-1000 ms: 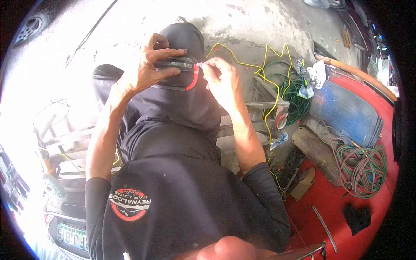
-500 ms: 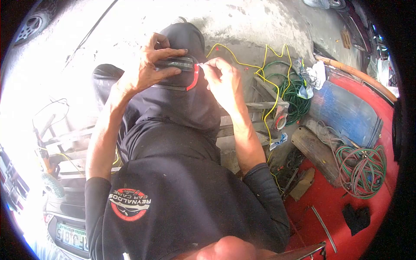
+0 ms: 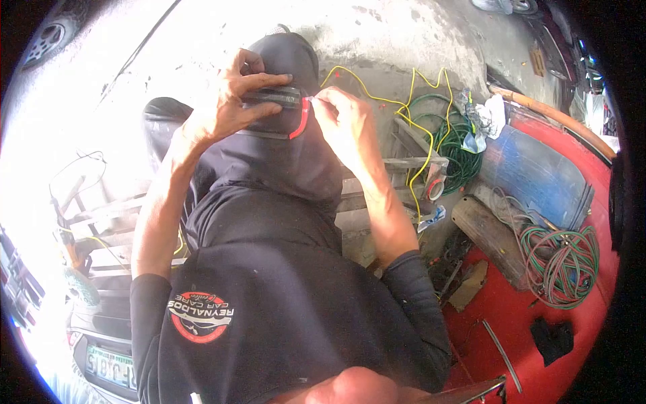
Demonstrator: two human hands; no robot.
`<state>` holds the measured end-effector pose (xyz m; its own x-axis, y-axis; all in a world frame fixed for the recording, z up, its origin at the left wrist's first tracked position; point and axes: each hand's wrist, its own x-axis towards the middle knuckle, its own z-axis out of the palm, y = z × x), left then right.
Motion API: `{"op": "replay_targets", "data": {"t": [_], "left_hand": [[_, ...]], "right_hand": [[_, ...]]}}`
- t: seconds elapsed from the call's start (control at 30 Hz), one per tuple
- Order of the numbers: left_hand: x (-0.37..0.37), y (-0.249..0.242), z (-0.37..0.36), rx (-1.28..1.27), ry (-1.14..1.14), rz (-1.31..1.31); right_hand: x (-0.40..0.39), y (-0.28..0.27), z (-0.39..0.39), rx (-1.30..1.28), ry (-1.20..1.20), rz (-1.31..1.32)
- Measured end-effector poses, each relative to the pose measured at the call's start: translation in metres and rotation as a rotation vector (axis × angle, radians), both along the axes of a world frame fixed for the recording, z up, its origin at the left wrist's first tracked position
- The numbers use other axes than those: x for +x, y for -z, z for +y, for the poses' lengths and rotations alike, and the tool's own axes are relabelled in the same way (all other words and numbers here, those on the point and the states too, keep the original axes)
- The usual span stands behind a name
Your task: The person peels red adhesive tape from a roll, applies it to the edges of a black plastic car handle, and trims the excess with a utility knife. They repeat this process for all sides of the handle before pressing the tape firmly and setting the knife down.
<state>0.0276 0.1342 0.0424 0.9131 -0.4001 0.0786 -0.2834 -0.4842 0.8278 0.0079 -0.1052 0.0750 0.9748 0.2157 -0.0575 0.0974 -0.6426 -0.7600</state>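
Now both hands work a small dark part with a red strip, held over the knee.
Left hand [image 3: 225, 108] grasps the dark part [image 3: 272, 98] from above; right hand [image 3: 343, 121] pinches the top end of the red strip [image 3: 301, 120], whose lower end curves free, so fitting looks partway done. Yellow wire [image 3: 404, 114] trails right past green coils [image 3: 457, 145] and a tape roll [image 3: 435, 188]; hoses [image 3: 562, 266] lie on the red floor [image 3: 511, 316], nothing blocking.

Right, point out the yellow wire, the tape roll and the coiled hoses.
yellow wire [image 3: 364, 89], head view, on its arc past the right hand
tape roll [image 3: 435, 189], head view, on its rim
coiled hoses [image 3: 562, 266], head view, on the loops
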Motion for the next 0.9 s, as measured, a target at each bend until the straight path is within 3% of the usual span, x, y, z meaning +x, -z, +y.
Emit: {"op": "replay_targets", "data": {"t": [0.13, 0.37, 0.47, 0.57, 0.7, 0.9], "left_hand": [[0.001, 0.001, 0.0, -0.001, 0.003, -0.006], [0.002, 0.001, 0.001, 0.005, 0.012, -0.056], [0.002, -0.001, 0.001, 0.015, 0.012, -0.033], [0.001, 0.0, -0.001, 0.014, -0.001, -0.055], [0.0, 0.0, -0.001, -0.003, -0.004, -0.032], [0.001, 0.004, -0.001, -0.006, 0.0, -0.045]], "right_hand": [[0.001, 0.006, -0.003, -0.049, -0.097, -0.106], [-0.017, 0.009, -0.007, -0.532, -0.406, -0.479], [-0.017, 0.01, -0.012, -0.581, -0.429, -0.564], [-0.019, 0.012, -0.014, -0.373, -0.239, -0.534], [-0.023, 0.016, -0.003, -0.018, 0.157, -0.137], [-0.019, 0.009, 0.004, -0.005, 0.115, -0.138]]}}
